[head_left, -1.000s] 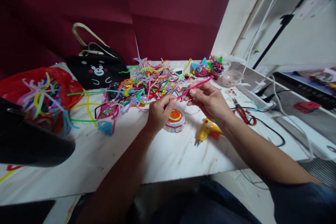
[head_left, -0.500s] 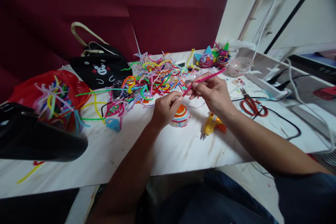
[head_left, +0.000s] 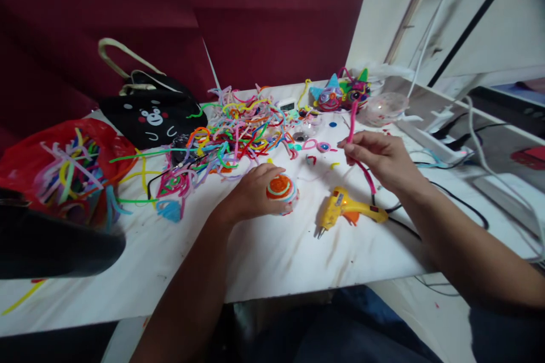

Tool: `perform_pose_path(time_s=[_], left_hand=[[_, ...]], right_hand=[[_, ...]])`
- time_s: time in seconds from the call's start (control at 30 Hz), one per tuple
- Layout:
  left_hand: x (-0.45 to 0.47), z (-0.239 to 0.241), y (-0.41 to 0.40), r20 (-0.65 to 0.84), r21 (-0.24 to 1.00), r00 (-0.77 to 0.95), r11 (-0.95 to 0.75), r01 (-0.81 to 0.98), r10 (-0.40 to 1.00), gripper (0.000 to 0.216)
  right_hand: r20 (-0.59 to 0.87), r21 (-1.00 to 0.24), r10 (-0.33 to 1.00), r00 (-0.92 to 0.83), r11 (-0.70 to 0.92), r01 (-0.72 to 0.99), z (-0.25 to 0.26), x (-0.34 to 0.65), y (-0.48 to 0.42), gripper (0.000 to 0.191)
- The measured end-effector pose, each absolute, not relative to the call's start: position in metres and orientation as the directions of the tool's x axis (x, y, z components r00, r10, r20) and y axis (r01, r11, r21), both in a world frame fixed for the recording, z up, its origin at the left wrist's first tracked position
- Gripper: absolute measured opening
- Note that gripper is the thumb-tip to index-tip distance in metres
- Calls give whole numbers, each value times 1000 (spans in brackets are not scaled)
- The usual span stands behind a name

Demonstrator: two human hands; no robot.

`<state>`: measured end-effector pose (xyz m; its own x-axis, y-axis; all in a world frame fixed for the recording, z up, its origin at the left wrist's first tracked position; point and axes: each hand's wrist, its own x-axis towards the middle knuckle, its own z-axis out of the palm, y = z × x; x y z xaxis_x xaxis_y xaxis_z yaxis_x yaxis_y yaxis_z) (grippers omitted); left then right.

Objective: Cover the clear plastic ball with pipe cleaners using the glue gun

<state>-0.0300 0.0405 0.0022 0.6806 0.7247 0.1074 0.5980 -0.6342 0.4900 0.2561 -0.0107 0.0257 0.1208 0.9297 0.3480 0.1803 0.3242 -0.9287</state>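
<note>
My right hand [head_left: 378, 156] pinches a bright pink pipe cleaner [head_left: 353, 119] above the table; one end points up and the other hangs below the fingers. My left hand [head_left: 255, 190] is curled round a small dome [head_left: 281, 190] covered in orange, white and light blue coils, which rests on the table. The left fingers reach over its far side, and the thumb is hidden. Between the two hands lies a yellow glue gun [head_left: 340, 207], its nozzle pointing toward the table's front edge.
A tangled heap of coloured pipe cleaners [head_left: 238, 125] lies at the back. On the left are a red bag [head_left: 114, 147] of pipe cleaners, a black bag [head_left: 149, 108] and a black container [head_left: 59, 244]. Two colourful craft heads [head_left: 330, 96] and a clear bowl [head_left: 385, 109] stand back right.
The left hand has let go of the pink pipe cleaner and moved down onto the coiled dome. The right hand has moved right with the pipe cleaner, now turned nearly upright.
</note>
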Motion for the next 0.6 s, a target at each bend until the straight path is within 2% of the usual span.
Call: perform_pose_path(time_s=[0.2, 0.47, 0.6], left_hand=[[-25, 1, 40, 39, 499, 699, -620, 605, 714, 80], [-26, -4, 41, 6, 513, 669, -577, 635, 743, 92], [-24, -6, 41, 19, 505, 662, -579, 641, 750, 90]], right_hand=[[299, -914, 953, 54, 269, 304, 20, 263, -13, 30], [313, -849, 950, -14, 287, 444, 14, 269, -23, 26], [321, -819, 947, -26, 291, 494, 13, 275, -26, 21]])
